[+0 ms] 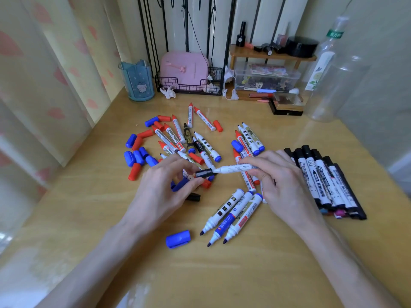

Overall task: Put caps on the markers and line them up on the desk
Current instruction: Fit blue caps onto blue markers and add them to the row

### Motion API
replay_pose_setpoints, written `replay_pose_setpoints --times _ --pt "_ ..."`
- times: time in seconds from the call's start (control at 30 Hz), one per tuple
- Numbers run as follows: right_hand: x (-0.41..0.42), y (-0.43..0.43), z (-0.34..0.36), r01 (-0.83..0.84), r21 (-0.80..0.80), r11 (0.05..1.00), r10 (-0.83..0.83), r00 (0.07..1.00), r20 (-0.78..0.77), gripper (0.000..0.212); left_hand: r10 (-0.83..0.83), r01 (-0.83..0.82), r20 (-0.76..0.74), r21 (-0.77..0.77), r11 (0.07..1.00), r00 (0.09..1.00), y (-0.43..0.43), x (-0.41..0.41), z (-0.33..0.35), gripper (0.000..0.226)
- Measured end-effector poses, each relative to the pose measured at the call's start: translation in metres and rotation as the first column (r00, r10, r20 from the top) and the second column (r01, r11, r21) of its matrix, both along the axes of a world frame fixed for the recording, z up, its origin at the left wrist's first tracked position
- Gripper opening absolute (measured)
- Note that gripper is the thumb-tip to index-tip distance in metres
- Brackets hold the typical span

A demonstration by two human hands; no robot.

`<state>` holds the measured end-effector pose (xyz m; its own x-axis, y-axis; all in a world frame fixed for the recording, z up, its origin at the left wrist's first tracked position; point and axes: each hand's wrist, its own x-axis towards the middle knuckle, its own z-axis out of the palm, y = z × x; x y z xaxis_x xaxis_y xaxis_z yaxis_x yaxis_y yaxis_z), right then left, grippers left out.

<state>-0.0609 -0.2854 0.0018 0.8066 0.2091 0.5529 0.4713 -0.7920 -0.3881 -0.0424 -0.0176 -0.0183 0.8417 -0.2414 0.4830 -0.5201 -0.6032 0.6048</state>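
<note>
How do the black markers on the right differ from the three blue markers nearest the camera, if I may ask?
The black markers wear their caps; the three blue markers have bare tips. The black markers' writing ends face away from the person, the blue markers' toward them. Both groups lie side by side on the desk.

Glossy wood-look desk [222, 274]; smooth plastic markers [231, 210]; clear plastic bottle [329, 85]; black wire basket [191, 87].
</note>
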Motion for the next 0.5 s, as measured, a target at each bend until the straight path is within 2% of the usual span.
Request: replay_pose_setpoints --times 0.1,0.23,0.3,0.43,0.5 --pt "-0.001 0.003 -0.002 -0.034 0.008 0.999 0.035 0.999 -0.031 0.052 -0.026 0.025 -0.013 -0.027 0.999 1.0 -0.001 -0.003 0.002 0.018" --pt "-0.004 0.009 -0.003 -0.065 -0.002 0.998 0.064 0.997 -0.031 0.031 -0.079 0.075 -0.061 -0.07 0.995 0.995 -0.005 -0.006 0.006 0.012" --pt "-0.006 0.011 -0.002 -0.081 0.006 0.997 0.081 0.996 -0.048 0.028 -0.113 0.107 -0.076 -0.085 0.991 0.991 -0.004 -0.006 0.007 0.011" --pt "-0.009 0.016 -0.001 -0.093 0.02 0.995 0.094 0.994 -0.048 0.029 -0.124 0.123 -0.015 -0.04 0.992 0.992 0.001 -0.003 0.008 0.011" --pt "-0.01 0.019 -0.002 -0.092 0.046 0.995 0.093 0.995 -0.033 0.03 -0.11 0.111 0.051 -0.018 0.994 0.993 0.002 -0.003 0.009 0.018"
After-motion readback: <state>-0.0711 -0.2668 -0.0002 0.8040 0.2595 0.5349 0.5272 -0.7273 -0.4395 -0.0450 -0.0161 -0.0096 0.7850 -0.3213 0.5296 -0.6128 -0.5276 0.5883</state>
